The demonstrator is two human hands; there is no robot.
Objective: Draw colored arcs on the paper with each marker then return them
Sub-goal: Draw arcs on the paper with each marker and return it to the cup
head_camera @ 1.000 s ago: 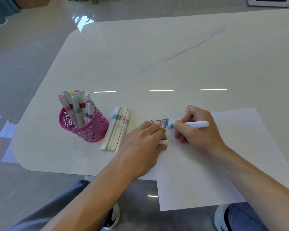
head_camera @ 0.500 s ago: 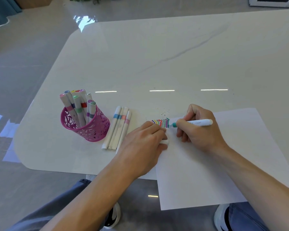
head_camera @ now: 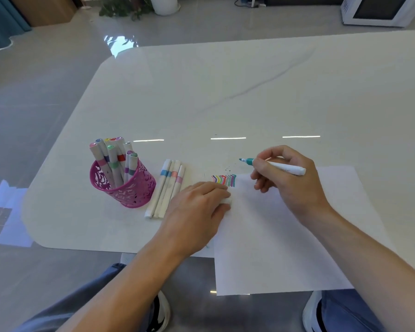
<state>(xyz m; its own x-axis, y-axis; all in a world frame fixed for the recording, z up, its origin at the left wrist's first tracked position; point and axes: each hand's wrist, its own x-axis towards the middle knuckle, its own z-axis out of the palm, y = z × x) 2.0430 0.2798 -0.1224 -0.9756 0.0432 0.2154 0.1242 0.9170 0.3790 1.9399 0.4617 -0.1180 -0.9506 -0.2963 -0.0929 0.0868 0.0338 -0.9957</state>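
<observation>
Paper [head_camera: 297, 236] lay at the near edge of the desk [head_camera: 225, 92], its 6 o'clock end overhanging that edge. Its 9 o'clock edge lay under the left hand [head_camera: 197, 212]. That hand lay palm down, fingers curled over a small white cap [head_camera: 227, 200] held against the sheet. Coloured arcs [head_camera: 223, 180] stood in a row at the paper's 10 o'clock corner, just beyond the left fingertips.

The right hand [head_camera: 285, 178] pinched the teal marker [head_camera: 280, 167] round its barrel. The bare tip pointed to 9 o'clock, lifted off the sheet, at 1 o'clock from the arcs.

Four markers [head_camera: 167, 190] lay side by side between the left hand and a pink cup [head_camera: 130, 188] at 9 o'clock. The cup held more capped markers [head_camera: 113, 161] upright and stood well in from the desk's rounded 8 o'clock corner. Desk surface ran wide toward 12 and 2 o'clock. Any writing on the barrels was too blurred to read.
</observation>
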